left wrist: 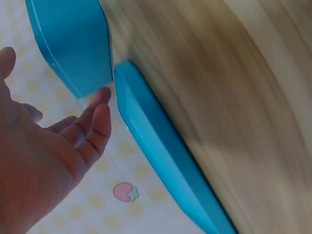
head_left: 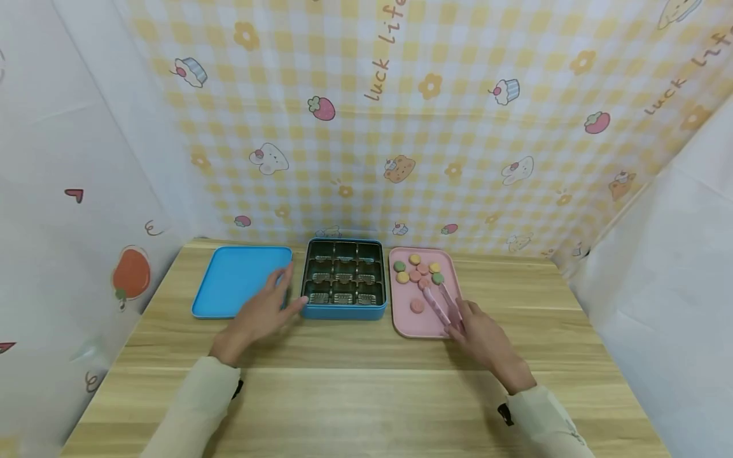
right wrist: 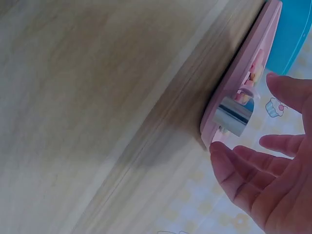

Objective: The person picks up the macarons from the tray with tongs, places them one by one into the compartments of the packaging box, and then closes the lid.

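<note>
My left hand (head_left: 263, 312) is spread between the blue lid-like tray (head_left: 235, 280) and the blue box (head_left: 343, 312), its thumb by the box's front left corner. In the left wrist view the left hand (left wrist: 53, 151) holds nothing. At the right, my right hand (head_left: 483, 334) reaches round the rear end of pink tongs (head_left: 438, 308), which lie on a pink tray (head_left: 412, 324). The right wrist view shows the tongs' shiny metal end (right wrist: 234, 116) between thumb and fingers of the right hand (right wrist: 273, 165), with gaps on both sides.
Several small macaron-like pieces (head_left: 417, 306), pink, yellow and green, lie on the pink tray. A clear insert (head_left: 343, 278) with several compartments sits in the box. Behind the wooden table (head_left: 366, 407) hangs a checked cloth (head_left: 366, 140).
</note>
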### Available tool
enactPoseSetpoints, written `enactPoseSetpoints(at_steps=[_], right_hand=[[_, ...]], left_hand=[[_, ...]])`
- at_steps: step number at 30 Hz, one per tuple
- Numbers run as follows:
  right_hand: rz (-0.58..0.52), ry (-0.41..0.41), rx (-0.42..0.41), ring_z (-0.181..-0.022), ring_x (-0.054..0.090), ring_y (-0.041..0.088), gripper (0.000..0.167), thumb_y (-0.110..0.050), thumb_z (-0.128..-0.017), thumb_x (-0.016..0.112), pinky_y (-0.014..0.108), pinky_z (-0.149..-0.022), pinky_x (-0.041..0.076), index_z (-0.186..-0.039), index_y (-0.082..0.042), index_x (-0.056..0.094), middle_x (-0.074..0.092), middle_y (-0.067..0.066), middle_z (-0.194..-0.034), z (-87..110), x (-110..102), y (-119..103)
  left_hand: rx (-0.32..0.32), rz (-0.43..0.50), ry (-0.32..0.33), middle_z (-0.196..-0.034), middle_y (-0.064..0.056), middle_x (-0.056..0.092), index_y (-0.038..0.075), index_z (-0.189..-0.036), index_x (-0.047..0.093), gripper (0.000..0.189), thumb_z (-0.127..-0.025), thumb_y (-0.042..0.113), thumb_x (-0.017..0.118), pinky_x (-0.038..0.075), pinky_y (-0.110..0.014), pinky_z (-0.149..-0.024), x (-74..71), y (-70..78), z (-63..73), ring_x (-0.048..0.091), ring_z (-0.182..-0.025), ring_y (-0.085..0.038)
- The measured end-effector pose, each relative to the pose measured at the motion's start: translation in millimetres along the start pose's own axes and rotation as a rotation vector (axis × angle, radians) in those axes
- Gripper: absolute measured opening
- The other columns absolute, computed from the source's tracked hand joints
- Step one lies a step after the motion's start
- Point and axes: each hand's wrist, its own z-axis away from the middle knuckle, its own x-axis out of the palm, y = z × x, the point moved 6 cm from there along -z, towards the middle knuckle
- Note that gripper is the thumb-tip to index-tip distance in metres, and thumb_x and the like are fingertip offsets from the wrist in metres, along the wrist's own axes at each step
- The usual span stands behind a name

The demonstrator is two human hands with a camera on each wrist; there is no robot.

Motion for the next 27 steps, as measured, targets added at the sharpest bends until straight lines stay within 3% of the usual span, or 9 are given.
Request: enactPoseSetpoints(at_steps=[3, 7, 10, 14, 20, 24, 27], right_hand=[[-0.012, 0.007, 0.007, -0.108, 0.062, 0.048, 0.069, -0.027, -0.093, 0.07, 0.058, -0.088, 0.052, -0.142, 0.012, 0.041, 0.051, 0.038, -0.134, -2.1, 0.9, -0.1], [-0.029, 0.008, 0.014, -0.102, 0.065, 0.044, 0.068, -0.024, -0.092, 0.072, 0.056, -0.085, 0.054, -0.14, 0.013, 0.043, 0.052, 0.038, -0.131, -4.0, 3.4, -0.5], [-0.037, 0.001, 0.031, -0.096, 0.066, 0.038, 0.066, -0.023, -0.091, 0.072, 0.053, -0.081, 0.056, -0.139, 0.013, 0.044, 0.054, 0.037, -0.127, -4.1, 5.7, -0.1], [-0.043, -0.005, 0.055, -0.078, 0.06, 0.025, 0.063, -0.021, -0.091, 0.073, 0.04, -0.065, 0.054, -0.137, 0.013, 0.046, 0.061, 0.028, -0.11, -4.7, 7.7, 1.0], [-0.04, 0.011, 0.075, -0.068, 0.052, 0.019, 0.061, -0.02, -0.088, 0.076, 0.032, -0.057, 0.047, -0.134, 0.011, 0.05, 0.06, 0.018, -0.094, -6.0, 7.8, 1.3], [-0.049, 0.026, 0.07, -0.062, 0.049, 0.016, 0.034, -0.017, -0.086, 0.077, 0.03, -0.052, 0.041, -0.109, 0.002, 0.059, 0.056, 0.008, -0.077, -6.5, 9.0, 2.1], [-0.058, 0.02, 0.066, -0.059, 0.045, 0.014, 0.025, -0.016, -0.086, 0.077, 0.028, -0.05, 0.037, -0.092, -0.007, 0.055, 0.051, 0.002, -0.069, -6.9, 11.4, 2.7]], left_hand=[[-0.021, 0.057, -0.023, -0.164, -0.024, 0.01, 0.021, -0.16, -0.008, 0.084, -0.102, 0.056, 0.041, 0.044, -0.066, -0.096, 6.2, 2.3, -4.3, 0.042, -0.133, -0.053], [-0.053, 0.127, -0.05, -0.164, -0.024, 0.006, 0.02, -0.16, -0.01, 0.084, -0.102, 0.061, 0.035, 0.033, -0.068, -0.106, 13.5, 2.3, -7.4, 0.029, -0.141, -0.052], [-0.053, 0.171, -0.052, -0.164, -0.026, 0.006, 0.014, -0.16, -0.008, 0.08, -0.105, 0.054, 0.035, 0.028, -0.068, -0.11, 16.8, 2.2, -8.7, 0.021, -0.145, -0.051], [-0.041, 0.207, -0.044, -0.164, -0.025, 0.005, 0.006, -0.159, -0.004, 0.074, -0.108, 0.04, 0.038, 0.02, -0.066, -0.114, 19.6, 2.0, -11.6, 0.012, -0.148, -0.048], [-0.019, 0.225, -0.023, -0.163, -0.027, 0.009, -0.005, -0.157, 0.004, 0.069, -0.109, 0.031, 0.037, 0.018, -0.062, -0.117, 22.3, 6.4, -18.2, 0.013, -0.148, -0.047], [-0.022, 0.212, -0.003, -0.161, -0.029, 0.014, -0.007, -0.156, 0.007, 0.063, -0.11, 0.026, 0.033, 0.021, -0.06, -0.117, 24.5, 8.1, -22.4, 0.018, -0.147, -0.046], [-0.029, 0.2, 0.007, -0.16, -0.03, 0.017, -0.007, -0.156, 0.008, 0.06, -0.11, 0.023, 0.031, 0.022, -0.06, -0.117, 25.3, 7.2, -23.5, 0.02, -0.147, -0.046]])
